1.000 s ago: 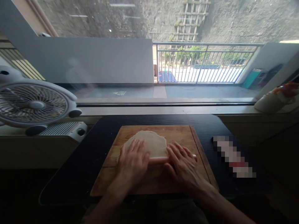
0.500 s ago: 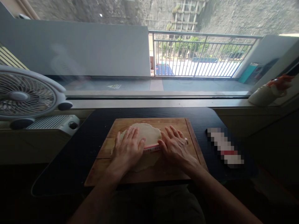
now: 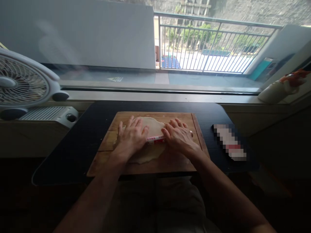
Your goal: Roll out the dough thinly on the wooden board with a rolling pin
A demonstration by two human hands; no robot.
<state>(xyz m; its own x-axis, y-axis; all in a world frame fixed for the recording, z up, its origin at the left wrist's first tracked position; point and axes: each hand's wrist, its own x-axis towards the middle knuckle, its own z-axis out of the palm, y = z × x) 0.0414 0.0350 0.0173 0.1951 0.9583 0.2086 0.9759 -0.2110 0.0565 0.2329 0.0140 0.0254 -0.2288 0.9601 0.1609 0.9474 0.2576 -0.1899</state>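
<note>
A rolling pin (image 3: 155,139) with a red and white printed band lies across a flat sheet of dough (image 3: 152,124). My left hand (image 3: 133,134) rests palm down over the pin's left part, fingers spread and stretched forward. Over its right part lies my right hand (image 3: 178,134), palm down, with fingers extended and thumb pointing inward. A rounded pin end shows just past the right hand; the left end is hidden. Beneath the dough is a wooden board (image 3: 179,164), and part of the dough's left side is covered by my left hand.
The board sits on a dark table (image 3: 73,152) below a window. A pixelated object (image 3: 229,142) lies on the table to the right. At left stands a fan (image 3: 24,79) beside a white slatted unit (image 3: 48,114). A pale jug-like vessel (image 3: 273,93) is on the right sill.
The view has tilted down, so the whole scene sits higher. The pin has rolled slightly under my palms, showing more of its red band; both hands stay on it.
</note>
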